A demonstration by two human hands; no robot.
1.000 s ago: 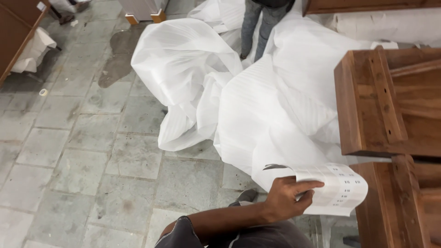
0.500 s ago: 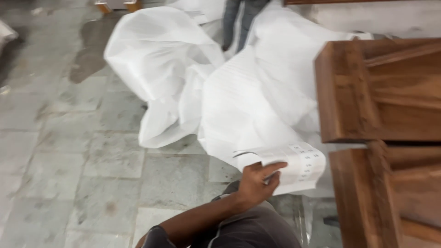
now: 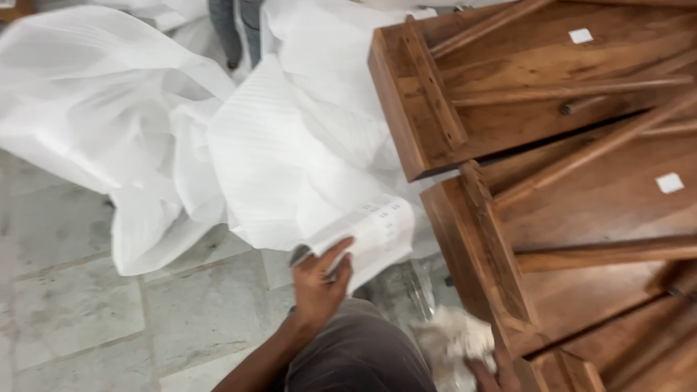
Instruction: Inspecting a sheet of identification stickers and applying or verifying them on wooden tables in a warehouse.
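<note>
My left hand [image 3: 319, 283] grips a white printed paper sheet [image 3: 377, 229] by its lower left corner, holding it over crumpled white foam wrap [image 3: 290, 160]. At the bottom edge my right hand [image 3: 498, 372] is only partly in view, with its fingers closed on a fluffy white rag [image 3: 451, 338]. The rag sits against the corner of the lower wooden furniture piece [image 3: 486, 254]. My grey-trousered knee [image 3: 356, 352] lies between the two hands.
Two brown wooden furniture pieces [image 3: 523, 87] with rails and small white stickers fill the right side. Large white foam wrap sheets [image 3: 94, 109] cover the grey tiled floor [image 3: 80, 319] on the left. Another person's legs [image 3: 236, 25] stand at the top.
The view has swung right and closer, bringing more of the wooden furniture in. My left hand keeps hold of the paper. My right hand with the rag has come into view.
</note>
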